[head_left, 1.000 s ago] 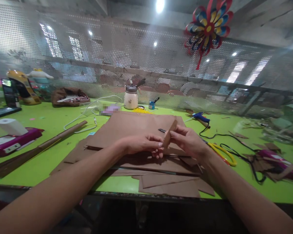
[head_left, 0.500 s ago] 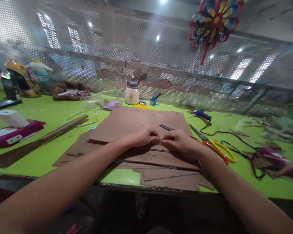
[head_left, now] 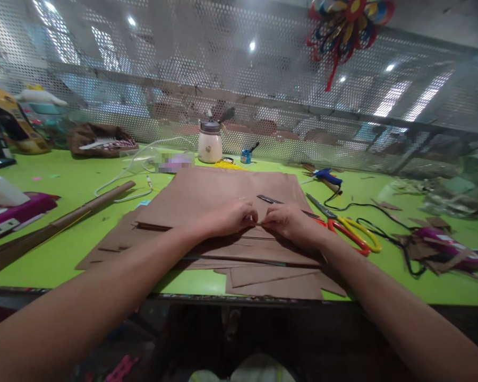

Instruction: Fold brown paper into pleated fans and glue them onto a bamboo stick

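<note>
Both hands meet over a stack of brown paper sheets [head_left: 219,185] on the green table. My left hand [head_left: 237,216] is closed in a pinch, its wrist low over the stack. Close on its right, my right hand [head_left: 284,223] pinches too. A thin brown strip [head_left: 258,224] shows in the small gap between the fingertips; most of it is hidden. A dark, narrow blade [head_left: 267,199] like a utility knife's lies on the sheets behind my right hand, partly covered by it. Scissors [head_left: 348,233] with red and yellow handles lie to the right.
A rolled brown paper bundle [head_left: 63,225] and a purple power strip [head_left: 19,215] lie left. Behind the stack stand a white bottle [head_left: 210,143] and a small blue jar [head_left: 246,155]. To the right are a blue glue gun [head_left: 329,176], black cable [head_left: 366,205] and paper scraps [head_left: 426,254].
The camera view has shifted slightly, so the tabletop things appear a little further left and higher. Both hands stay pinched close together, and a thin strip shows between them now.
</note>
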Available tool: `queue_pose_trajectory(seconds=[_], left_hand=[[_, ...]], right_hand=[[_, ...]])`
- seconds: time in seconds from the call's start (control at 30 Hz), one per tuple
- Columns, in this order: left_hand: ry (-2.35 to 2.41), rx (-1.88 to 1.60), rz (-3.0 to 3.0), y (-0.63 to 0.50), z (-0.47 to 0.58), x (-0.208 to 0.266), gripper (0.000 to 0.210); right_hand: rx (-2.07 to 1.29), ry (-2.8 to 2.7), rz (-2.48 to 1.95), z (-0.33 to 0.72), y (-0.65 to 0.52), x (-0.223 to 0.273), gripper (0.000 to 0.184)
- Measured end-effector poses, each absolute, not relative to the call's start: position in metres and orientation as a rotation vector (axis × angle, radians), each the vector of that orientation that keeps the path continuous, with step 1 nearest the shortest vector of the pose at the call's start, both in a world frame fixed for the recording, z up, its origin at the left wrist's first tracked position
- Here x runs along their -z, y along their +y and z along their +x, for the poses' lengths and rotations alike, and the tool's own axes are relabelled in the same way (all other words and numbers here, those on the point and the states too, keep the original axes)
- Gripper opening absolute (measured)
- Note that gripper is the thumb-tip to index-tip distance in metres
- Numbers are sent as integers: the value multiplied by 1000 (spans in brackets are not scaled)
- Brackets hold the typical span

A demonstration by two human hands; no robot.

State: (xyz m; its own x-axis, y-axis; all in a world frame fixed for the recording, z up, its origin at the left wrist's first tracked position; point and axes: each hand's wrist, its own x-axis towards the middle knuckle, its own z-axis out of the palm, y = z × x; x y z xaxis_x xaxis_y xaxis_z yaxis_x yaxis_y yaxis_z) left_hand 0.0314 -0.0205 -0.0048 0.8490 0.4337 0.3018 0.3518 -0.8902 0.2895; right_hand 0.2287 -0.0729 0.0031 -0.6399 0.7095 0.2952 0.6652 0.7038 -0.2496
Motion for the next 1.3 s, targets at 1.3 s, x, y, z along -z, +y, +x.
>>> queue_pose_trajectory(seconds=[1.3], left_hand=[[746, -431, 2893, -33, 30, -9, 21]], right_hand=[[405, -2723, -1291, 225, -94, -9, 9]])
